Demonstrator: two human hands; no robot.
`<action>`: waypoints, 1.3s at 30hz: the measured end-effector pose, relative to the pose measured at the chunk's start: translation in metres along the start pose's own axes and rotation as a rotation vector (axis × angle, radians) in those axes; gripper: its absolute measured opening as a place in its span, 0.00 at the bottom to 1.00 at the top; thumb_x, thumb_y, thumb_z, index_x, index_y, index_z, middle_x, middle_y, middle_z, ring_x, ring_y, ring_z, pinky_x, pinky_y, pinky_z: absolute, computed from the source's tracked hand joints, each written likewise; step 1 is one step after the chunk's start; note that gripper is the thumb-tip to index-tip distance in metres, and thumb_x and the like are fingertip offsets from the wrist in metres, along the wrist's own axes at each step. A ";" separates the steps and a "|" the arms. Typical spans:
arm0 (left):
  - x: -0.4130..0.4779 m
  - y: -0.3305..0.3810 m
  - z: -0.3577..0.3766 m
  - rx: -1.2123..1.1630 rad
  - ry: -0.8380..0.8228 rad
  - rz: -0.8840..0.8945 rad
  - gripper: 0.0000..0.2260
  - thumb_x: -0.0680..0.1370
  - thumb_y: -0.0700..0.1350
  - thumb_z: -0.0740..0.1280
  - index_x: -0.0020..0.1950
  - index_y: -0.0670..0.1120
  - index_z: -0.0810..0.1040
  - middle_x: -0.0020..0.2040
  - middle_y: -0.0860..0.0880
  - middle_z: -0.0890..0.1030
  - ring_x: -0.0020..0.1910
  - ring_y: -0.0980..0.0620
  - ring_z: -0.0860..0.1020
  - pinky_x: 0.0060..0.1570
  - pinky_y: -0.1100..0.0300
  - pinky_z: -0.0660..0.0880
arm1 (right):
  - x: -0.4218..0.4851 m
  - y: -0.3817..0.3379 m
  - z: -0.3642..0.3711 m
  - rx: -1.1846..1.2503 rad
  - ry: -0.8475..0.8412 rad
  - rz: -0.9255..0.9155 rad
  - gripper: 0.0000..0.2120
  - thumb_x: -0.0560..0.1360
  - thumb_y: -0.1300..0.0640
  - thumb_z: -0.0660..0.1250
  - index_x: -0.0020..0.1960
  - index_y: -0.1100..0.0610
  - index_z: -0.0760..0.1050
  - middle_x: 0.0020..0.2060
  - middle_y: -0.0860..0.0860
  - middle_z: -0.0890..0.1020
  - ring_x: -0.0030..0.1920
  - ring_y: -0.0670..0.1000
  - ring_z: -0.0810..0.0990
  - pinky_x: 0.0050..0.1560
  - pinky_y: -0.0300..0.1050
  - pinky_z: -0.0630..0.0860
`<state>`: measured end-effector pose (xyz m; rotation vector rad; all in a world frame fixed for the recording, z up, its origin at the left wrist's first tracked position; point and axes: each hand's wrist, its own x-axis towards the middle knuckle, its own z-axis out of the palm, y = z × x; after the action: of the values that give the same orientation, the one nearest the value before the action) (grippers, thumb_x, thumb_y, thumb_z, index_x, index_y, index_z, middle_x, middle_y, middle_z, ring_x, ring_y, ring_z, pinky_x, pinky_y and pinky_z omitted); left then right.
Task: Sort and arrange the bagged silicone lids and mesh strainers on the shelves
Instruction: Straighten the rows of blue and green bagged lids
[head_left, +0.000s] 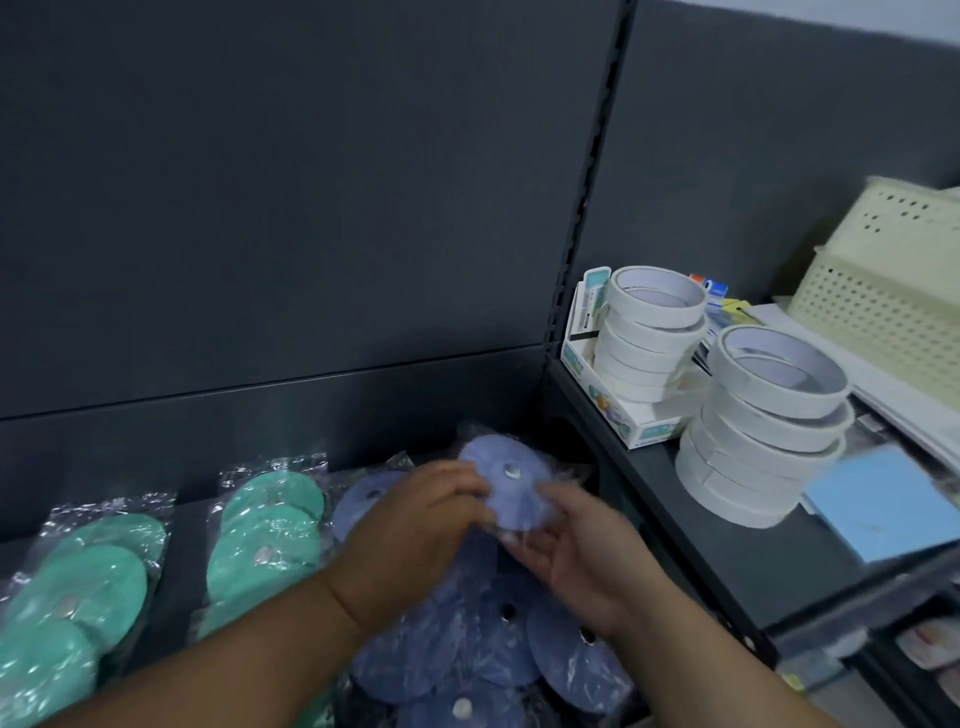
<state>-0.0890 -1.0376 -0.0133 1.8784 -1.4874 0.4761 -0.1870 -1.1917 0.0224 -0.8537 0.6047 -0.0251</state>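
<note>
A round blue silicone lid in a clear bag (506, 480) stands tilted at the back right of the dark shelf (184, 566). My left hand (415, 535) grips its left edge and my right hand (587, 551) holds its lower right edge. Under my hands lies a heap of blue bagged lids (493, 644). Two rows of green bagged lids sit to the left, one in the middle (270, 535) and one at the far left (78, 597). No mesh strainer is in sight.
A higher shelf on the right carries two stacks of white tape rolls (649, 332) (763, 421), a white carton (623, 410), a blue pad (883, 499) and a cream perforated basket (883, 280). A slotted upright post (587, 197) divides the two bays.
</note>
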 end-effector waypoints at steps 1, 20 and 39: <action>-0.004 0.002 0.004 0.004 -0.073 -0.011 0.09 0.76 0.42 0.59 0.51 0.53 0.76 0.54 0.50 0.79 0.58 0.52 0.74 0.63 0.61 0.66 | -0.001 0.003 -0.005 -0.042 0.042 -0.026 0.09 0.78 0.66 0.60 0.54 0.68 0.75 0.42 0.63 0.84 0.38 0.57 0.84 0.33 0.46 0.81; 0.054 -0.028 0.060 0.211 -0.893 -0.626 0.23 0.82 0.55 0.50 0.77 0.57 0.50 0.78 0.48 0.50 0.76 0.49 0.53 0.71 0.56 0.54 | 0.005 0.035 -0.052 -0.307 0.286 -0.157 0.28 0.76 0.73 0.60 0.67 0.48 0.64 0.48 0.64 0.79 0.42 0.55 0.79 0.29 0.41 0.78; 0.064 -0.021 0.059 -0.212 -0.241 -0.808 0.14 0.77 0.36 0.63 0.62 0.44 0.77 0.53 0.48 0.79 0.51 0.53 0.77 0.46 0.72 0.65 | 0.011 0.029 -0.042 -0.898 0.158 -0.269 0.22 0.78 0.60 0.63 0.71 0.55 0.63 0.51 0.50 0.79 0.45 0.43 0.76 0.44 0.30 0.72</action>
<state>-0.0593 -1.1216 -0.0187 2.1998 -0.7495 -0.2822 -0.2054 -1.2042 -0.0249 -1.8149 0.6456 -0.0680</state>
